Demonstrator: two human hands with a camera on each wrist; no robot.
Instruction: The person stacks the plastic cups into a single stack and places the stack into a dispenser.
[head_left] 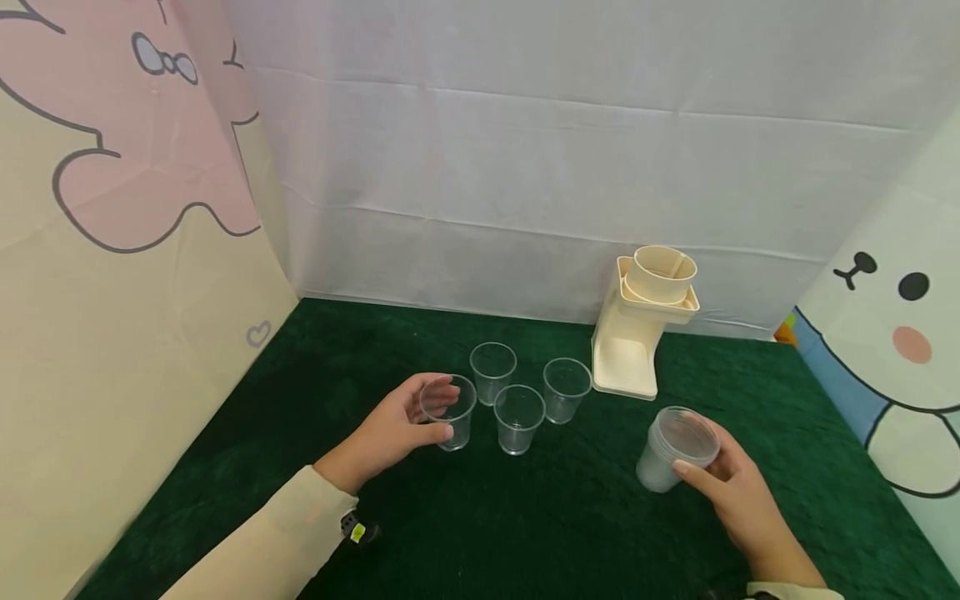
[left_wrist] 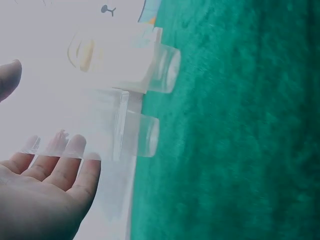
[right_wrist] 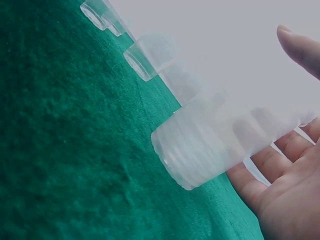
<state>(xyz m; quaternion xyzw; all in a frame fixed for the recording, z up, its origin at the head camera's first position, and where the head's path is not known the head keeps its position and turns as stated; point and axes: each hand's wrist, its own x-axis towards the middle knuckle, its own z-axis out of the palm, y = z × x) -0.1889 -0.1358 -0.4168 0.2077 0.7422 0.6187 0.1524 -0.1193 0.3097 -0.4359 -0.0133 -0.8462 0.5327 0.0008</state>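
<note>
In the head view my left hand [head_left: 397, 423] holds a clear plastic cup [head_left: 452, 415], thumb at its front and fingers behind it. The left wrist view shows those fingertips through the cup's wall. Just beyond it stand three more upright clear cups: one at the back [head_left: 492, 383], one in front [head_left: 517, 425] and one to the right [head_left: 564, 400]. Off to the right, my right hand [head_left: 738, 492] grips a nested stack of cups [head_left: 660, 454], thumb across the near side. Several stacked layers [right_wrist: 185, 150] show in the right wrist view.
A cream stand with a round funnel-like top [head_left: 630, 333] stands at the back, between the standing cups and the stack. Dark green cloth [head_left: 450, 533] covers the table. A pale curtain [head_left: 450, 167] closes off the back, and printed cloths hang at both sides.
</note>
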